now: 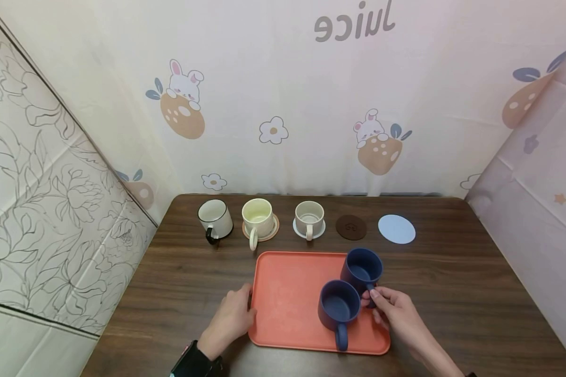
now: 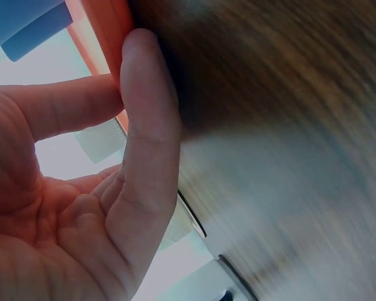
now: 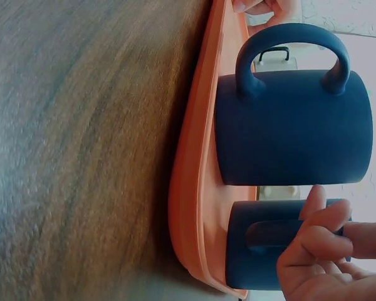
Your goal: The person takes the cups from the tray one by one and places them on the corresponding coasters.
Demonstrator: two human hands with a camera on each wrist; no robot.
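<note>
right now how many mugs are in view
5. Two dark blue ones on the orange tray: the near mug and the far mug, its handle at the right hand. Three along the back: white mug, cream mug, beige mug.

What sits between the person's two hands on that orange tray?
In the head view, between the left hand on the tray edge and the right hand lies bare tray floor, then the nearer blue mug.
</note>
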